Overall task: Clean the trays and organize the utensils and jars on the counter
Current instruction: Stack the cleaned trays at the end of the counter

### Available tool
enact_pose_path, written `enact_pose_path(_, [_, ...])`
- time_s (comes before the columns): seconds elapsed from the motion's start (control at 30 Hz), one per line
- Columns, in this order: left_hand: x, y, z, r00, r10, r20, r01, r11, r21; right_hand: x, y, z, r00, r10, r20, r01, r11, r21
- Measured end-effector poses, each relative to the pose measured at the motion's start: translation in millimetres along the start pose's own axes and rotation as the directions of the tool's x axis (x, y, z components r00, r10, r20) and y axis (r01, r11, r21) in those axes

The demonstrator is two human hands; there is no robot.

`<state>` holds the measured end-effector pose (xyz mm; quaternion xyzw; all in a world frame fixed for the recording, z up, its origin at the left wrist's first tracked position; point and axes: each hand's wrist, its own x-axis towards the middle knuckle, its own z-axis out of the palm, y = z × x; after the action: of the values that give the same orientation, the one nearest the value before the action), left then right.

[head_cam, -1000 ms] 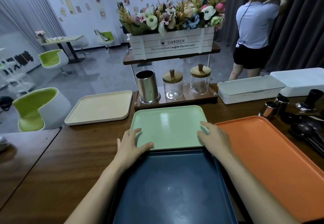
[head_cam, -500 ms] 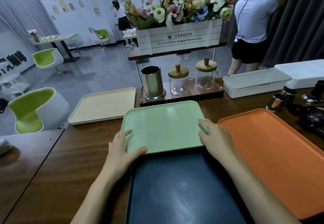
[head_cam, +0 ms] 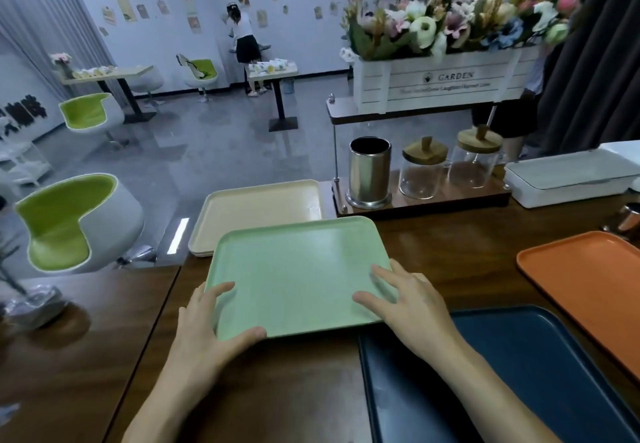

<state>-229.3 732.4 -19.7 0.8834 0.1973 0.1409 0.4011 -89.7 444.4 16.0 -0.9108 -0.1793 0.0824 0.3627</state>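
Observation:
A light green tray (head_cam: 294, 269) is held just above the wooden counter (head_cam: 277, 390), its far edge overlapping the stacked cream trays (head_cam: 259, 207). My left hand (head_cam: 207, 324) grips its near left corner, thumb on top. My right hand (head_cam: 408, 300) holds its near right corner, fingers spread on the surface. A dark blue tray (head_cam: 519, 373) lies at the near right, an orange tray (head_cam: 595, 279) beyond it. On a wooden stand sit a steel utensil holder (head_cam: 369, 172) and two glass jars (head_cam: 424, 172) (head_cam: 476, 162) with wooden lids.
A white lidded box (head_cam: 568, 179) and a steel cup (head_cam: 628, 217) sit at the right. A flower crate (head_cam: 440, 78) stands on a shelf above the jars. Green chairs (head_cam: 69, 220) stand beyond the counter's left edge. A person (head_cam: 244, 37) stands by the far wall.
Both hands have carried the green tray left, off the blue tray and toward the cream stack. My view has swung left with it.

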Motion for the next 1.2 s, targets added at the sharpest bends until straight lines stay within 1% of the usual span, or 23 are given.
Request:
enact_pose_path(0.1, [17.0,-22.2,-26.4,1.000,-0.002,-0.014,0.002,1.000,0.006,17.3,-24.9,23.1,0.999,-0.043,0.018,0.043,0.998,-0.040])
enact_pose_path(0.3, [75.3,-54.2,-58.6,1.000,-0.020,-0.010,0.020,1.000,0.007,73.0,-66.0,55.7,0.998,-0.056,0.029,0.058,0.995,-0.076])
enact_pose_path(0.4, [111.6,-64.2,-64.6,1.000,-0.008,-0.011,0.008,1.000,0.009,104.8,-81.8,63.0,0.999,-0.045,0.009,0.045,0.996,-0.072])
enact_pose_path(0.57, [163.4,-67.4,-63.9,1.000,0.000,0.014,0.000,1.000,-0.018,156.4,-100.0,71.5,0.999,-0.016,-0.042,0.011,0.993,-0.114])
enact_pose_path(0.77, [203.6,-69.5,-51.4,1.000,0.010,0.003,-0.009,1.000,-0.023,198.8,-97.0,84.8,0.997,0.045,-0.056,-0.052,0.988,-0.145])
enact_pose_path(1.0, [214.8,-87.4,-37.9,0.999,-0.031,0.017,0.030,0.999,0.027,212.0,-79.6,105.5,0.994,0.108,0.002,-0.106,0.981,-0.162])
enact_pose_path(1.1, [212.4,-89.3,-30.7,0.999,-0.029,-0.025,0.029,0.999,0.026,213.9,-68.1,115.6,0.994,0.105,0.011,-0.101,0.975,-0.196])
enact_pose_path(1.2, [213.3,-89.8,-28.9,0.998,-0.053,-0.027,0.054,0.998,0.035,215.1,-64.9,118.2,0.997,0.079,0.011,-0.073,0.964,-0.254])
